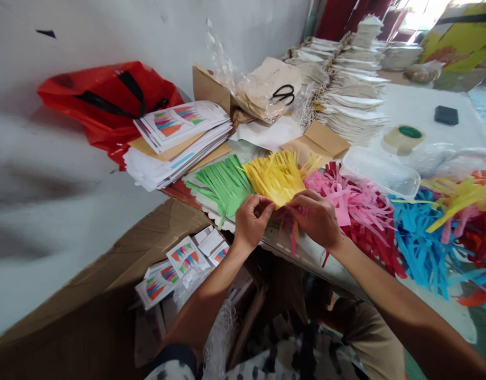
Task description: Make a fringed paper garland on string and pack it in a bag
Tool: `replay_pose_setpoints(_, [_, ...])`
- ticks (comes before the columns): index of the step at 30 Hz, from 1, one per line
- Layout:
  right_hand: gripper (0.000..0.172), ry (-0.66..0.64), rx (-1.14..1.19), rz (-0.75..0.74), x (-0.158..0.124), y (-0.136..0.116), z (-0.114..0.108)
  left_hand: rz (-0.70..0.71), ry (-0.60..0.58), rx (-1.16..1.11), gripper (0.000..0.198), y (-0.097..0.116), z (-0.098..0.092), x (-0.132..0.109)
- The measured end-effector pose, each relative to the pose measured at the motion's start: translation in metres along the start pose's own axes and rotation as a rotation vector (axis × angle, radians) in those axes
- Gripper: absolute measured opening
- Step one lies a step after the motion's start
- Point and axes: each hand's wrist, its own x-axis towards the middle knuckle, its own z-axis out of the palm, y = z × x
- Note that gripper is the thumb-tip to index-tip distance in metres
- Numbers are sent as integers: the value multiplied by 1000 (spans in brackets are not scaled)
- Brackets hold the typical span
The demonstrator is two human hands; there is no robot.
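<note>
A fringed sheet of yellow tissue paper [277, 174] lies at the table's near edge, its cut strips pointing away from me. My left hand [253, 219] pinches its near left edge between thumb and fingers. On the near right edge, my right hand [315, 217] has a similar pinch. Green fringed tissue paper [225, 184] lies flat just left of the yellow one. Right of my right hand is a loose heap of pink fringed paper [349, 198], with red fringed paper [380, 248] partly under it. Blue fringed paper [417, 237] lies farther right.
A stack of printed cards [183, 132] stands at the left beside a red bag [104, 105]. Black-handled scissors [283, 95] rest on plastic packaging behind. Tall piles of white bundles [354, 95], a tape roll [403, 138] and a clear plastic tray [380, 171] are behind right. An open cardboard box [120, 258] is below left.
</note>
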Motion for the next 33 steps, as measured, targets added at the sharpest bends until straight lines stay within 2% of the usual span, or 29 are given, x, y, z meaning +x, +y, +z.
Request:
replay_pose_setpoints(6, [8, -25, -47, 24, -2, -6, 2, 3, 15, 88, 7, 1, 1, 0])
replay_pose_setpoints(11, [13, -39, -107, 27, -5, -16, 7, -42, -28, -57, 17, 3, 2, 4])
replay_pose_setpoints(17, [22, -11, -114, 33, -8, -20, 8, -349, -143, -316, 29, 3, 1, 12])
replay_pose_setpoints(20, [20, -4, -103, 52, -9, -21, 8, -409, -137, -379, 37, 3, 1, 14])
replay_pose_setpoints(25, [17, 5, -63, 128, -7, -24, 9, -372, -73, -341, 43, 2, 5, 12])
replay_pose_setpoints(33, [16, -62, -56, 289, 5, -34, 10, -263, -61, -219, 42, -2, 9, 10])
